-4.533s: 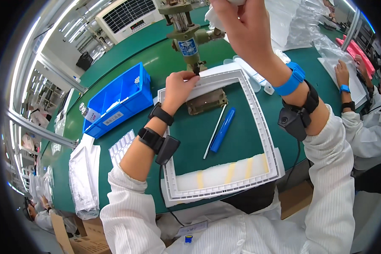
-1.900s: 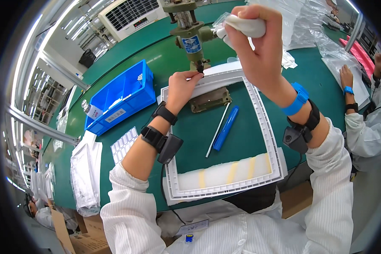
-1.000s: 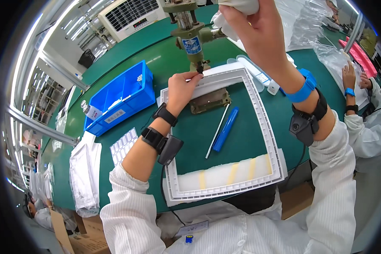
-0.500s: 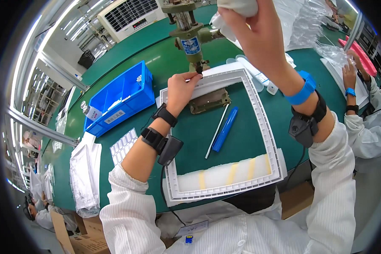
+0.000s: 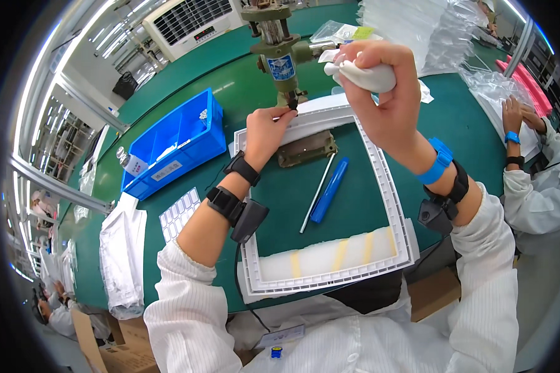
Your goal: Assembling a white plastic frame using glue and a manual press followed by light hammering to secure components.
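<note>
A green hand press (image 5: 277, 48) stands at the far side of the bench, its tip down over the far bar of a white rectangular plastic frame (image 5: 386, 180). My left hand (image 5: 266, 132) is closed in a pinch right beside that tip; whatever the fingertips hold is too small to make out. Raised to the right of the press, my right hand (image 5: 389, 105) grips the white cloth-wrapped lever handle (image 5: 372, 77). Inside the frame's opening lie an olive metal block (image 5: 306, 149), a thin silver rod (image 5: 316, 196) and a blue marker (image 5: 330, 191).
To the left sits a blue divided bin (image 5: 186, 146) with a small bottle (image 5: 130, 163), near a label sheet (image 5: 180, 214) and white bagged parts (image 5: 123, 261). Stacked clear plastic bags (image 5: 417, 31) fill the far right. A co-worker's hands (image 5: 515, 115) are at the right edge.
My right hand has come down and nearer, bringing the cloth-wrapped lever handle lower. My left hand keeps its pinch by the press tip, and the frame stays in place.
</note>
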`<state>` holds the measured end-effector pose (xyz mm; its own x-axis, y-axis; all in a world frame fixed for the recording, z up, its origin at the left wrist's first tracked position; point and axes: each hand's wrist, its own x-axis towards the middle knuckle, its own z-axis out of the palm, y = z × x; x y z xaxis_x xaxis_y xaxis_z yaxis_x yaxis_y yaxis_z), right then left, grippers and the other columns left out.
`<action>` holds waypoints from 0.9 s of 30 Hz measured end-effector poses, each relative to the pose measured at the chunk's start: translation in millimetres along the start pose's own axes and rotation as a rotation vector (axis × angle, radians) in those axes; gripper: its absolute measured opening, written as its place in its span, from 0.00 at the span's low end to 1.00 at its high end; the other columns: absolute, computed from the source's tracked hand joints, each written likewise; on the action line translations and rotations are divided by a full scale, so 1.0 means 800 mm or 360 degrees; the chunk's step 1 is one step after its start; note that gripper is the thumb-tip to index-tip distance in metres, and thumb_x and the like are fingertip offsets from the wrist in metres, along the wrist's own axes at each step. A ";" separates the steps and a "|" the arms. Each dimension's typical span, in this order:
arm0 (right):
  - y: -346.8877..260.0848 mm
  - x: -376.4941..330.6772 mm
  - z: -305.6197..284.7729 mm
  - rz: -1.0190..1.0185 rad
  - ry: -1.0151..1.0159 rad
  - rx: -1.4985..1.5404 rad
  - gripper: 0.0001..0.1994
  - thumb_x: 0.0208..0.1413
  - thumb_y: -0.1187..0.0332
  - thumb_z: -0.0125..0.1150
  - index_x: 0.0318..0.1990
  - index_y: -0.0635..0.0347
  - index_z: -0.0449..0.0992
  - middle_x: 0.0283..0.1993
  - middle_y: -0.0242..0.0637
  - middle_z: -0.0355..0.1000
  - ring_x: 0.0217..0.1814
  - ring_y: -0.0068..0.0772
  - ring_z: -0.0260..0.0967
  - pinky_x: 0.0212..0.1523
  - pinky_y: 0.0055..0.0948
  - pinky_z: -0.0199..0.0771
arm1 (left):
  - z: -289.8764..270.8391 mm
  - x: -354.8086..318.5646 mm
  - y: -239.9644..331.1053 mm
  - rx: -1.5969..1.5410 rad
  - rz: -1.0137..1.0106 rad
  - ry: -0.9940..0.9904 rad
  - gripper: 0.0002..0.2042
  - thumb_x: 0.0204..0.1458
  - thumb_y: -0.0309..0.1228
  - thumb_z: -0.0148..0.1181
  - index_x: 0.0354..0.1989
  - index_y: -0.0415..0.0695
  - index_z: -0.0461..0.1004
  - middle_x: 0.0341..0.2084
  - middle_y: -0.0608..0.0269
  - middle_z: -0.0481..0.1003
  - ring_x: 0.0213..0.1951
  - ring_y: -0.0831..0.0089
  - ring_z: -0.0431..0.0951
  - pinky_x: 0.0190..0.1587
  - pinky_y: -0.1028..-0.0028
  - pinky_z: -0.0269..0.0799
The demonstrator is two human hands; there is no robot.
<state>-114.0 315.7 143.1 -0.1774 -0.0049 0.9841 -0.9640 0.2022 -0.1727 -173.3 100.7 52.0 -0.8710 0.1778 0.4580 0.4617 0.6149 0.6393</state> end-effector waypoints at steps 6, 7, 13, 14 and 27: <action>-0.002 -0.017 -0.001 -0.0085 -0.0036 0.0015 0.14 0.46 0.83 0.62 0.40 0.59 0.70 0.41 0.41 0.75 0.42 0.36 0.75 0.46 0.30 0.75 | 0.000 0.001 -0.005 0.0004 -0.0002 0.0005 0.15 0.52 0.37 0.66 0.39 0.36 0.82 0.33 0.46 0.82 0.35 0.59 0.84 0.42 0.69 0.76; -0.003 -0.021 -0.002 -0.0089 -0.0037 0.0015 0.14 0.46 0.83 0.62 0.40 0.59 0.70 0.41 0.41 0.75 0.42 0.36 0.75 0.46 0.30 0.75 | -0.001 0.002 -0.005 0.0021 0.0006 0.0000 0.15 0.52 0.37 0.66 0.39 0.36 0.83 0.33 0.46 0.82 0.35 0.59 0.84 0.42 0.69 0.76; -0.009 -0.031 -0.013 -0.0068 -0.0154 0.0010 0.16 0.38 0.82 0.63 0.37 0.59 0.71 0.40 0.42 0.73 0.44 0.47 0.74 0.50 0.37 0.75 | 0.005 0.002 -0.006 0.0057 0.0091 0.0038 0.13 0.51 0.35 0.66 0.37 0.36 0.82 0.31 0.46 0.82 0.34 0.56 0.84 0.40 0.67 0.76; -0.011 -0.030 -0.009 -0.0061 -0.0168 0.0000 0.16 0.37 0.82 0.64 0.37 0.59 0.71 0.40 0.42 0.73 0.45 0.48 0.74 0.51 0.38 0.75 | 0.005 0.000 -0.015 -0.0004 0.0131 0.0078 0.12 0.50 0.33 0.66 0.35 0.36 0.83 0.30 0.45 0.81 0.33 0.53 0.83 0.39 0.66 0.77; -0.019 0.016 -0.009 0.0129 -0.0165 0.0023 0.14 0.42 0.80 0.61 0.38 0.58 0.70 0.35 0.41 0.71 0.36 0.45 0.73 0.37 0.33 0.73 | 0.003 0.002 -0.006 -0.0079 0.0025 0.0014 0.14 0.51 0.34 0.66 0.34 0.33 0.82 0.27 0.45 0.81 0.30 0.58 0.83 0.37 0.69 0.75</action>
<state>-100.4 320.0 158.2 -0.2737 -0.0901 0.9576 -0.9483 0.1918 -0.2530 -176.9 100.0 48.2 -0.8621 0.1800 0.4736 0.4832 0.5733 0.6617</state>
